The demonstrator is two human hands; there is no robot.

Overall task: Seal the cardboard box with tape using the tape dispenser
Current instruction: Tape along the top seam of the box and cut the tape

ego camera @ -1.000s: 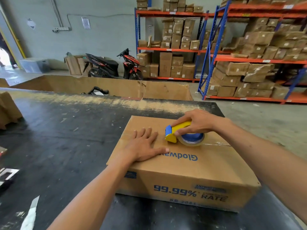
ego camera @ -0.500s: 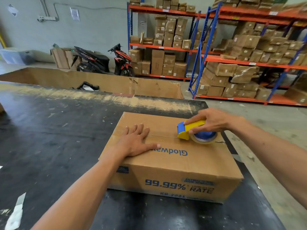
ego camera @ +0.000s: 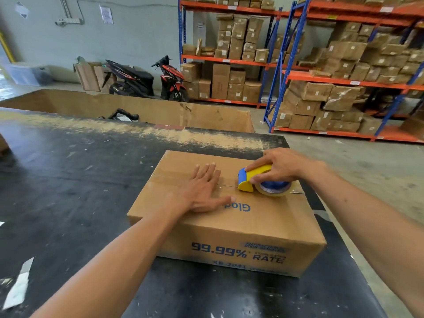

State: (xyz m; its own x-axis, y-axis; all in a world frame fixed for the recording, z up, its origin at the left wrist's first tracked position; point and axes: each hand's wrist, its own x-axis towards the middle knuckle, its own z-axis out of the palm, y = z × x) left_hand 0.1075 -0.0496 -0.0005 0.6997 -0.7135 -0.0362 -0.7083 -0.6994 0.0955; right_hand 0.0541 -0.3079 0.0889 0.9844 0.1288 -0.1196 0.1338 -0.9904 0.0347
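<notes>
With the left hand (ego camera: 202, 191) spread flat on the brown cardboard box (ego camera: 229, 216), the right hand (ego camera: 282, 166), fingers clamped around the yellow-and-blue tape dispenser (ego camera: 254, 180), should run firmly along the seam.

tape dispenser (ego camera: 259, 180) pulled rightward, nearer box edge

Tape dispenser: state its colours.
The tape dispenser has a yellow body with a blue front, and a blue core inside the roll; head view.
</notes>
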